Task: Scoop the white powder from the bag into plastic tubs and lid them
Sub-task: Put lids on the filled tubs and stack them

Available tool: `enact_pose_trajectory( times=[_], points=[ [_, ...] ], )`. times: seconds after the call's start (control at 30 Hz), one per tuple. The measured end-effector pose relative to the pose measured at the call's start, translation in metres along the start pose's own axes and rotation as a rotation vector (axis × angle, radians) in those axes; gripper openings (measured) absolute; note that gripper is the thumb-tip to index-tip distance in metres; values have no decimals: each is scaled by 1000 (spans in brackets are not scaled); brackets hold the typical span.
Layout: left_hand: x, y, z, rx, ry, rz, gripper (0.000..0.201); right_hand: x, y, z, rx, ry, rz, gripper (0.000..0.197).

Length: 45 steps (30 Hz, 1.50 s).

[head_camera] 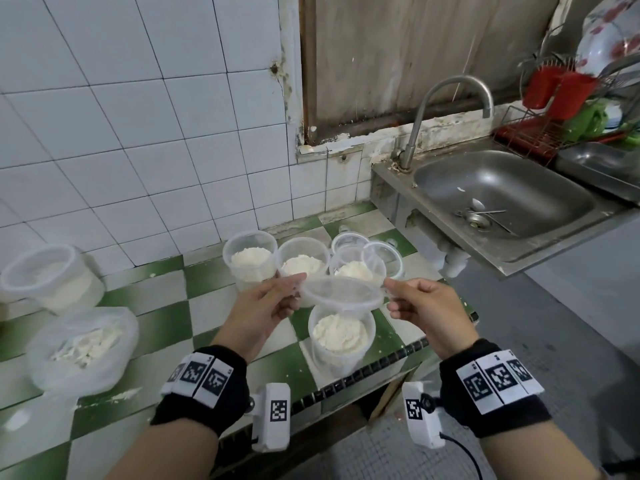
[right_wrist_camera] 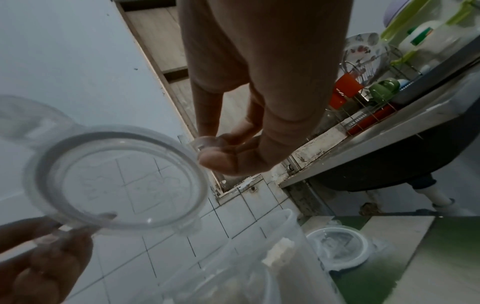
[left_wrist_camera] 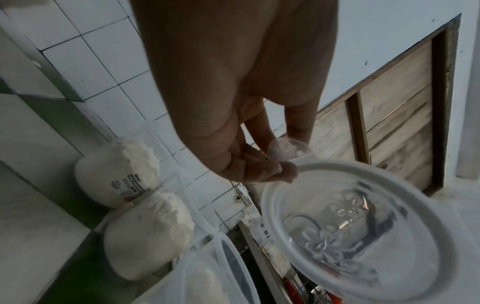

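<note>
A clear round lid (head_camera: 341,294) hangs level just above a powder-filled tub (head_camera: 341,336) near the counter's front edge. My left hand (head_camera: 273,299) pinches the lid's left tab and my right hand (head_camera: 412,303) pinches its right tab. The left wrist view shows the lid (left_wrist_camera: 358,236) pinched below my fingers (left_wrist_camera: 262,166); the right wrist view shows the lid (right_wrist_camera: 122,181) with my fingers (right_wrist_camera: 221,158) on its tab. Three more filled, unlidded tubs (head_camera: 251,259) (head_camera: 304,261) (head_camera: 356,268) stand behind. The open bag of white powder (head_camera: 83,344) sits at the left.
Loose clear lids (head_camera: 349,242) lie behind the tubs. A second plastic-wrapped powder container (head_camera: 52,275) stands by the tiled wall. A steel sink (head_camera: 502,199) with a tap (head_camera: 450,109) juts out at the right, with a dish rack (head_camera: 568,109) beyond. Spilled powder dots the green-and-white checkered counter (head_camera: 162,306).
</note>
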<state>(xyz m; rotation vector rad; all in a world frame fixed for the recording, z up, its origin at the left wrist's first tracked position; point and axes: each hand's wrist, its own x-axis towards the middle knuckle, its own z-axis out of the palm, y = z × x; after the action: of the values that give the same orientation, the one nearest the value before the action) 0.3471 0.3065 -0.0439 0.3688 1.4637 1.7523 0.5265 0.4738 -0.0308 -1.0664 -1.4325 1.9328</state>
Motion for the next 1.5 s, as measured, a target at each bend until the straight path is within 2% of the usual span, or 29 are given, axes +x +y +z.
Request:
enact_pose_trajectory(
  times=[0.13,0.3,0.5,0.63,0.77,0.93,1.03,1.2,1.27,1.33,1.4,1.5],
  points=[
    [3,-14,-4,124,35,-27,15,1,16,1,-176,47,-63,18],
    [9,-41,-5,484,137,-89,19,13,49,1,-377,179,-63,16],
    [14,-58,3,603,158,-81,19,20,76,-3,-494,312,-31,17],
    [18,-62,2,604,162,-95,15,17,74,3,-397,250,47,4],
    [21,-63,1,549,166,-147,19,20,72,9,-337,232,90,13],
    [19,-61,-10,480,180,-184,11,25,73,19,-310,203,98,10],
    [15,-57,-19,450,225,-192,13,28,79,28,-309,174,111,22],
    [10,-52,-27,429,310,-157,10,32,85,42,-398,147,127,24],
    [9,-54,-30,535,385,-99,20,32,86,45,-488,165,62,25],
    [6,-55,-30,655,440,-50,25,29,85,43,-690,164,-19,30],
    [5,-56,-30,712,445,-31,23,25,82,42,-849,120,-66,41],
    [5,-55,-29,745,399,-28,20,27,81,42,-912,53,-54,49]
  ],
)
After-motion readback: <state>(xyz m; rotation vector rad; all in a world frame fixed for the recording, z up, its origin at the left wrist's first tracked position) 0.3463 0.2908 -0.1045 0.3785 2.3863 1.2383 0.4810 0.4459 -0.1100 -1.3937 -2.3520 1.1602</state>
